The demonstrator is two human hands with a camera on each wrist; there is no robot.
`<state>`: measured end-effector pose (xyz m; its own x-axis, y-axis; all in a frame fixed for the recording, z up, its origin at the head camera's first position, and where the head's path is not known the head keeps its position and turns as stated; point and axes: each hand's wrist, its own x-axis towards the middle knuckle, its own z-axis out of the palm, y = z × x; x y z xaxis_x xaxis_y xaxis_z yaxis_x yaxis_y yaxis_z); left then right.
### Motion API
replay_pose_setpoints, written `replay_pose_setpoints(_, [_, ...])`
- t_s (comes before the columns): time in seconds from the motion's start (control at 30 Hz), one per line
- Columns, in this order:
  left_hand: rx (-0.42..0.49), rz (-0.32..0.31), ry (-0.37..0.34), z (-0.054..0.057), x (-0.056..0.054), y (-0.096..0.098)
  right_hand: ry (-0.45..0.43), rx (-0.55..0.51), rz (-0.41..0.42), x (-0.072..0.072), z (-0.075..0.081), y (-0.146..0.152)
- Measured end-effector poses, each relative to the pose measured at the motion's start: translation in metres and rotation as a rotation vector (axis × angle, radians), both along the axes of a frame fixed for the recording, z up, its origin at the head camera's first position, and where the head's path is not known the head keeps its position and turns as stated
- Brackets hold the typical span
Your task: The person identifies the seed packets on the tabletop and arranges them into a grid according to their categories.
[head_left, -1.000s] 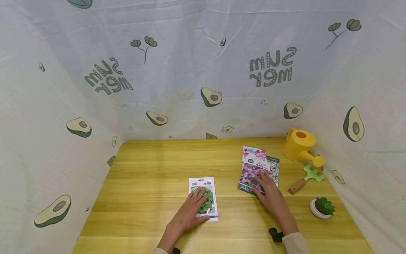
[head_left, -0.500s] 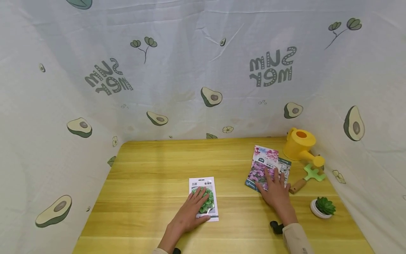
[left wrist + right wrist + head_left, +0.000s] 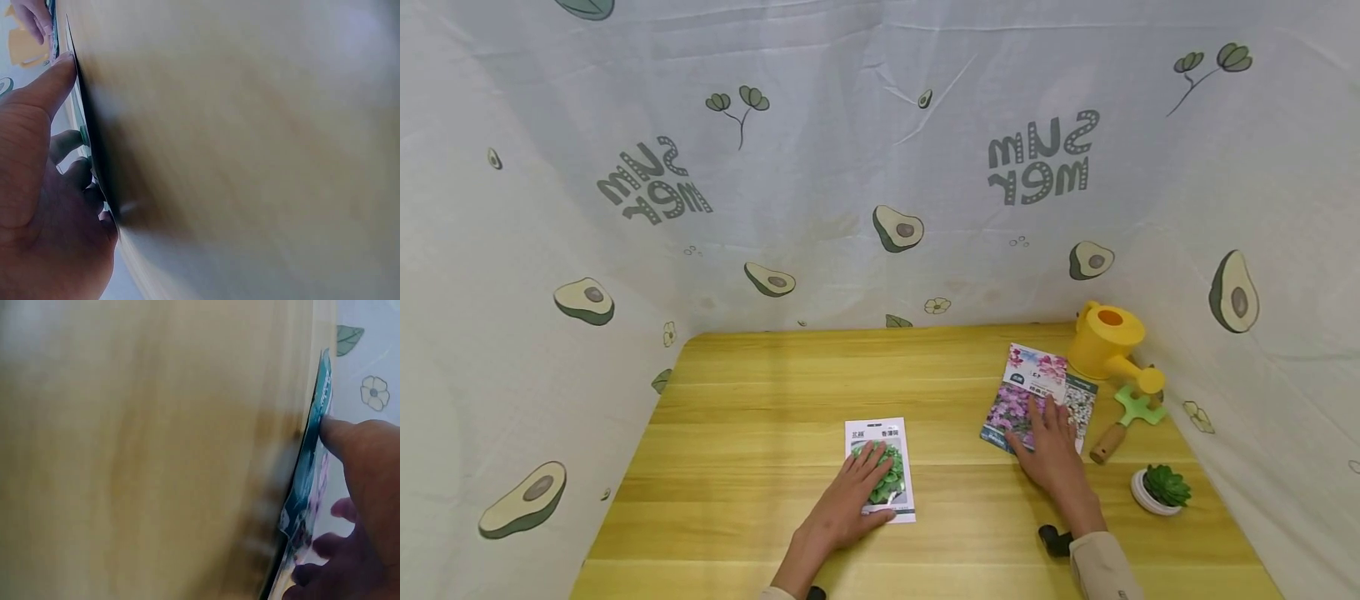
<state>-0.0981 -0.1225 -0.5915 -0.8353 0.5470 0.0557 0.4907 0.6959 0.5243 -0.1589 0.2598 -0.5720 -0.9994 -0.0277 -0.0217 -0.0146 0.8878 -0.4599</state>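
Observation:
My left hand (image 3: 844,505) rests with extended fingers on a white seed packet (image 3: 897,442) printed with green leaves, lying flat at the middle of the table. In the left wrist view its thumb touches the packet's near edge. Farther right, my right hand (image 3: 1058,462) rests on a small overlapping stack of seed packets. On top is one with pink-purple flowers (image 3: 1011,404); a packet with white flowers (image 3: 1081,402) sticks out at its right. The right wrist view has the thumb against the teal bottom edge (image 3: 306,462) of the stack.
A yellow watering can (image 3: 1101,346) stands at the back right corner, its spout toward the right. In front of it lies a small green rake (image 3: 1138,408) with a wooden handle. A potted succulent (image 3: 1167,486) sits near the right edge. Printed cloth (image 3: 820,183) surrounds the table.
My right hand has slid the stack of packets to the right, close to the watering can and the rake, whose handle shifted slightly right. The left hand and its packet stay in place.

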Motion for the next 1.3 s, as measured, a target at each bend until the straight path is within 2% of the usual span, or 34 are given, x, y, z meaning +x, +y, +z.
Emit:
replay_pose_setpoints(0.17, [0.001,0.000,-0.002,-0.001,-0.001,-0.001,0.037,-0.026,0.022,0.001,-0.001,-0.001])
replay_pose_setpoints(0.27, [0.017,-0.003,0.028,-0.010,-0.003,-0.002,0.065,-0.028,0.044,0.000,-0.001,-0.002])
replay_pose_setpoints(0.4, [0.037,-0.011,0.032,-0.013,-0.003,-0.004,0.080,-0.013,0.077,-0.001,-0.002,-0.002])
replay_pose_setpoints(0.6, [0.023,0.001,0.005,-0.006,-0.002,-0.002,0.071,-0.019,0.114,-0.001,-0.002,-0.004])
replay_pose_setpoints(0.9, [-0.051,0.008,-0.036,0.013,0.001,0.003,0.036,-0.054,0.146,0.003,0.000,-0.014])
replay_pose_setpoints(1.3, [-0.072,0.016,-0.052,0.016,0.000,0.004,0.064,-0.050,0.195,0.007,0.004,-0.026])
